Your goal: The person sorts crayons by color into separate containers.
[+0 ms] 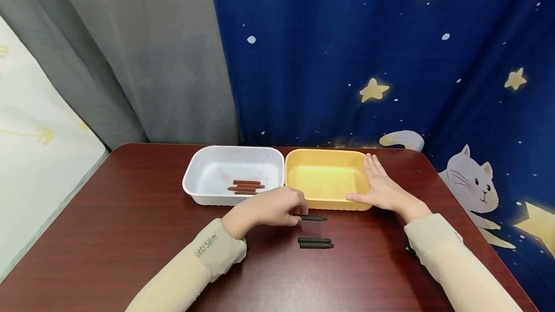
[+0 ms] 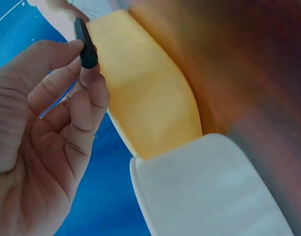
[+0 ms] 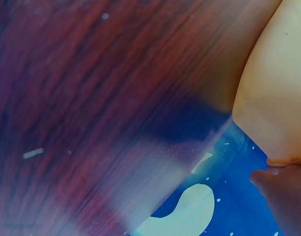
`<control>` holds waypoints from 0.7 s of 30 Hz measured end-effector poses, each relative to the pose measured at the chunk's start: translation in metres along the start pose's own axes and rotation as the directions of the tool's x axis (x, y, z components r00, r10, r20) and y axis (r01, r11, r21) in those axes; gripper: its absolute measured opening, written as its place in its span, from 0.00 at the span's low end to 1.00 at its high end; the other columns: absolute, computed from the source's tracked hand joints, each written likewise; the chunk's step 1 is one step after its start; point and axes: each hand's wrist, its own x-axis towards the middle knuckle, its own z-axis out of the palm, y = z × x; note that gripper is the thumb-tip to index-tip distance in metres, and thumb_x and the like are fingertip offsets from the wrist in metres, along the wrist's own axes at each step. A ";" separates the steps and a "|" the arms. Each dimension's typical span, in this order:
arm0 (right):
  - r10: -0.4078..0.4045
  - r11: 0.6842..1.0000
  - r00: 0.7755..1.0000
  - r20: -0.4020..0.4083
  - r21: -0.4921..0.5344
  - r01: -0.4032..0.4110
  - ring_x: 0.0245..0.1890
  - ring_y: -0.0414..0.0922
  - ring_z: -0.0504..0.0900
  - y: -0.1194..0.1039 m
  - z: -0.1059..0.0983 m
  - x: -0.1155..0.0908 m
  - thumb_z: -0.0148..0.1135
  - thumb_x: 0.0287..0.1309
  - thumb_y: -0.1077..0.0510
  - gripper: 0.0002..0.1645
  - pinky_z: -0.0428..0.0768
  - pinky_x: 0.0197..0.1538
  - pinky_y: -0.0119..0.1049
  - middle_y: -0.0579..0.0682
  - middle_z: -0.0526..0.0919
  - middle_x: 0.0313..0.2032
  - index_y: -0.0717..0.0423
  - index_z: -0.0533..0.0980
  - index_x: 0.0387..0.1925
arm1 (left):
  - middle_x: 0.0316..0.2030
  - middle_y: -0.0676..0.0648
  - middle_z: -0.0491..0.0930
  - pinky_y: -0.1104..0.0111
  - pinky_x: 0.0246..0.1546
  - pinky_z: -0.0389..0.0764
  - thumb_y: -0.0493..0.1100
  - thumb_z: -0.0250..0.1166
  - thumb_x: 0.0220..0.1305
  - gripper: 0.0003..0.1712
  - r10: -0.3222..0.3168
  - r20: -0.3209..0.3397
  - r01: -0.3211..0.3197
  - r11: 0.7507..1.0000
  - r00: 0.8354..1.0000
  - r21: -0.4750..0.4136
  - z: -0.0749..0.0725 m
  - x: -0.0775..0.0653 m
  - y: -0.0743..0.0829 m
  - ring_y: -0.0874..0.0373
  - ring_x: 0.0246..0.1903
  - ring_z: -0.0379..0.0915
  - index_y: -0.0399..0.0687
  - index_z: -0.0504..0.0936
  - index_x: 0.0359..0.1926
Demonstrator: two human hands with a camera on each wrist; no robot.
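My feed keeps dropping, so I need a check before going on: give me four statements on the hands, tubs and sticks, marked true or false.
1. The right hand touches the yellow tub. True.
2. The left hand holds nothing. False: it pinches a dark stick.
3. The reddish-brown sticks lie in the yellow tub. False: they lie in the white tub.
4. Two other dark sticks lie side by side on the table. True.

Black crayon (image 2: 88, 49); yellow tray (image 1: 325, 182); star-patterned blue curtain (image 1: 329, 61)
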 end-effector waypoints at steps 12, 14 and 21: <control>-0.004 1.000 1.000 -0.010 -0.007 0.004 0.78 0.63 0.27 0.000 -0.001 0.002 0.64 0.53 0.28 0.76 0.40 0.76 0.63 0.66 0.28 0.78 0.72 0.34 0.75 | 0.31 0.52 0.79 0.74 0.38 0.75 0.36 0.64 0.58 0.08 0.058 -0.072 -0.054 0.997 0.996 0.061 -0.019 0.021 -0.022 0.63 0.31 0.73 0.46 0.86 0.38; -0.004 1.000 1.000 -0.013 -0.010 0.004 0.78 0.62 0.27 0.001 -0.002 0.002 0.64 0.53 0.28 0.76 0.40 0.76 0.63 0.66 0.28 0.77 0.72 0.34 0.75 | 0.31 0.52 0.79 0.73 0.37 0.74 0.36 0.64 0.58 0.08 0.057 -0.069 -0.051 0.996 0.996 0.075 -0.023 0.029 -0.026 0.62 0.31 0.72 0.46 0.86 0.39; -0.002 1.000 1.000 -0.019 0.001 0.002 0.78 0.63 0.28 0.002 0.001 0.000 0.65 0.53 0.28 0.76 0.41 0.76 0.63 0.66 0.29 0.78 0.71 0.34 0.76 | 0.31 0.49 0.81 0.74 0.36 0.75 0.35 0.64 0.57 0.09 0.019 -0.056 -0.016 0.999 0.998 0.047 -0.027 0.052 -0.036 0.61 0.31 0.73 0.43 0.87 0.39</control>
